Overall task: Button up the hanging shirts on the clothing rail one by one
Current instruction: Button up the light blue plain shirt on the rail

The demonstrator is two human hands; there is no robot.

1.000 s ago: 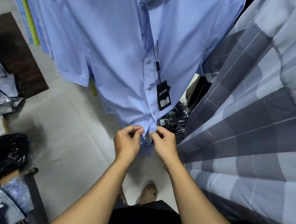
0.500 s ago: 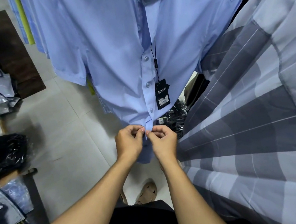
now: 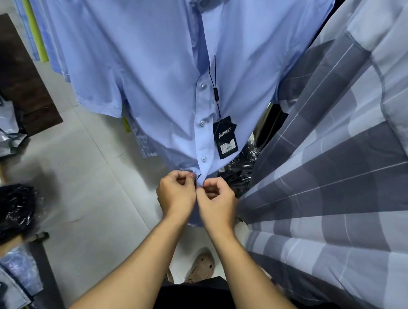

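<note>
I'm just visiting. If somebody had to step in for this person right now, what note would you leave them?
Left hand: fingers pinch one front edge of the light blue shirt near the hem.
Right hand: pinches the opposite edge, close beside it.
Done: three buttons above the hands look fastened; the hang tag dangles next to them.
Left: the lowest button is hidden under the fingers, so I cannot tell if it is through. Then the other shirts, such as the grey checked shirt on the right.
</note>
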